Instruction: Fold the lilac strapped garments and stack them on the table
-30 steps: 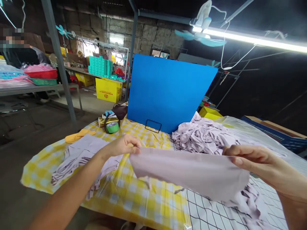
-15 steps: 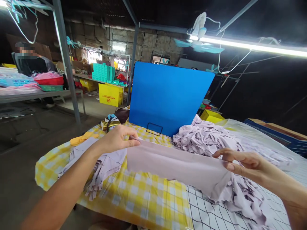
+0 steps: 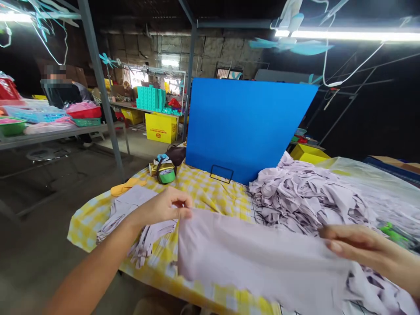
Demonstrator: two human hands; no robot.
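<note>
A pale lilac fabric piece (image 3: 256,258) is stretched between my two hands above the table. My left hand (image 3: 169,204) pinches its upper left corner between thumb and fingers. At the other end, my right hand (image 3: 364,247) grips the upper right edge, somewhat blurred. Below and left of my left wrist lies a stack of lilac fabric pieces (image 3: 131,202) with trimmed strips at its near end. Behind my right hand rises a large heap of lilac fabric (image 3: 302,192), and more of it spreads below that hand.
A yellow checked cloth (image 3: 157,280) covers the table. An upright blue board (image 3: 246,127) stands at the back beside a black wire stand (image 3: 222,173). A green tape roll (image 3: 166,176) and an orange item (image 3: 127,187) sit back left. A person (image 3: 62,89) is at another table.
The fabric has come closer and lower, and now shows more of its width. My right hand has moved rightward and down. The whole view has shifted slightly.
</note>
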